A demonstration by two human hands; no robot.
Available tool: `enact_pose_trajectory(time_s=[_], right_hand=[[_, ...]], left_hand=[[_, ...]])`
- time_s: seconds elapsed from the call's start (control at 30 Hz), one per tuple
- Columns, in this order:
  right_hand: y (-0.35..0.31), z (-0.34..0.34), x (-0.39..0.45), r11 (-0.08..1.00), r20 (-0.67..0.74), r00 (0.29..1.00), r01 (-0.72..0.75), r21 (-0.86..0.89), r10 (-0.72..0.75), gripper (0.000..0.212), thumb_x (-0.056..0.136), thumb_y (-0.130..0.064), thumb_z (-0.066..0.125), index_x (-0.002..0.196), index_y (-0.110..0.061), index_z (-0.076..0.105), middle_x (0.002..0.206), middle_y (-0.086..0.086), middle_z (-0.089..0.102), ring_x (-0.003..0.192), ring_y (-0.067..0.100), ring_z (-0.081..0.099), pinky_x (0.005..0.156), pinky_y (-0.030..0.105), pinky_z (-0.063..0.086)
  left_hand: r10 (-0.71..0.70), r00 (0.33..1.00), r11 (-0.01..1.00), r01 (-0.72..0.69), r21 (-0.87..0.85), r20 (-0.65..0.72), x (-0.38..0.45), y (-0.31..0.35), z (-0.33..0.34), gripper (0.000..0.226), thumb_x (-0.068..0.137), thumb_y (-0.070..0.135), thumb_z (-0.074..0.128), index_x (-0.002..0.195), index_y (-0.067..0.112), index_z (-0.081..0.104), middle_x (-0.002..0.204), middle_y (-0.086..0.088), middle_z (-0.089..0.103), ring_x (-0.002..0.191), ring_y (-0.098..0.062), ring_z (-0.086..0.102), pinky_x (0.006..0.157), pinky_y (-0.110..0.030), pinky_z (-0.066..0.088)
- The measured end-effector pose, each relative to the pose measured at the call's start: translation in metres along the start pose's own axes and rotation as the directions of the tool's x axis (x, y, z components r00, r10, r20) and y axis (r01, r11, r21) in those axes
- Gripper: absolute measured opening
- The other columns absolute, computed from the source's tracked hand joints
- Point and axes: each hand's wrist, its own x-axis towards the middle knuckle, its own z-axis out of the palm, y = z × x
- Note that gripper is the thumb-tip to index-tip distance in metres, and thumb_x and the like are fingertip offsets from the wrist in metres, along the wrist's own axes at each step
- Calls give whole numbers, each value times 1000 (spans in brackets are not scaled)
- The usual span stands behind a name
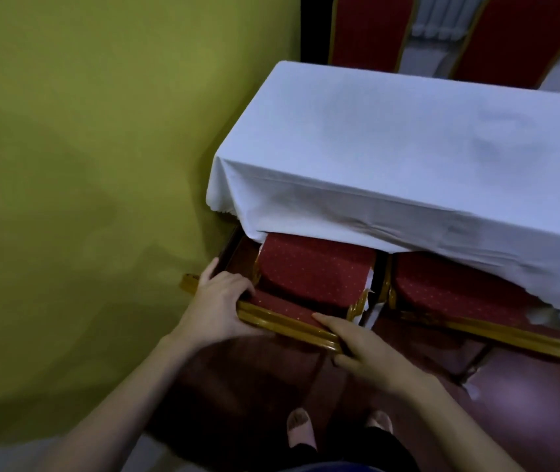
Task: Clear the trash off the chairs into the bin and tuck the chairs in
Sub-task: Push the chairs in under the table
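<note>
A red padded chair point(316, 267) with a gold frame stands at the table's left end, its seat partly under the white tablecloth point(391, 148). My left hand point(217, 304) grips the left end of the chair's gold top rail point(285, 323). My right hand point(370, 352) grips the rail's right end. A second red chair point(452, 287) stands to the right, its seat also partly under the cloth. No trash lies on either visible seat. No bin is in view.
A yellow-green wall point(101, 165) runs close along the left of the chair. Two more red chair backs point(370, 28) stand beyond the table's far side. The floor is dark red tile point(527, 403). My feet point(300, 427) are just behind the chair.
</note>
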Motion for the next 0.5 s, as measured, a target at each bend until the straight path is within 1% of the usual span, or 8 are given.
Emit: enact_pose_trajectory(time_s=[0.07,0.1,0.17,0.2,0.27,0.33,0.43,0.5], right_hand=[[4,-11,2,999,-75,997,-23,-27,21,64,89,-17,58,143,-35,29,140,-16,43,124,-3,44,99,5,31],[6,-15,3,1000,-88,996,-24,-19,22,60,90,-19,59,141,-36,32,136,-18,46,120,-5,46,96,5,34],[8,-23,6,999,-97,995,-33,-6,32,56,91,-20,58,137,-41,35,128,-20,51,112,-6,51,92,9,40],[8,-29,9,999,-104,993,-48,-10,47,54,91,-20,58,135,-43,36,123,-20,53,108,-6,53,89,9,42],[6,-40,15,997,-120,991,-71,-41,65,50,90,-20,58,132,-40,40,119,-19,55,103,-4,53,85,9,41],[5,-47,21,992,-153,986,-85,-92,71,45,89,-21,58,130,-34,44,117,-15,56,101,-2,52,84,12,39],[4,-43,25,986,-208,972,-133,-100,110,39,89,-23,58,126,-28,48,113,-10,57,101,7,54,85,20,43],[5,-35,24,981,-265,954,-168,-93,138,37,88,-23,59,123,-26,48,112,-7,58,101,12,56,88,29,47]], left_hand=[[6,1000,1000,-6,2,-12,18,1,2,90,50,97,33,87,22,66,85,12,66,89,-7,62,116,-40,17],[-4,1000,1000,4,11,4,24,1,4,88,49,98,36,85,23,65,84,13,66,87,-7,63,114,-39,23],[-12,1000,1000,11,27,26,34,1,6,80,49,97,45,82,26,62,82,15,64,84,-8,61,98,-35,38],[-8,1000,999,8,31,23,41,1,4,77,49,95,48,81,27,60,81,16,63,82,-8,60,89,-34,41],[-7,1000,1000,7,29,30,53,1,-1,74,49,95,48,80,29,58,80,17,61,80,-7,56,80,-34,42],[-7,1000,1000,7,17,23,62,2,-3,73,48,95,47,79,30,57,79,18,59,79,-7,55,78,-34,42],[-10,1000,1000,10,0,-7,64,2,-1,70,48,94,50,78,30,57,76,20,54,76,-6,53,74,-31,40],[-7,999,1000,7,3,-47,62,2,3,72,49,94,50,76,27,57,75,17,55,73,-8,53,71,-32,41]])
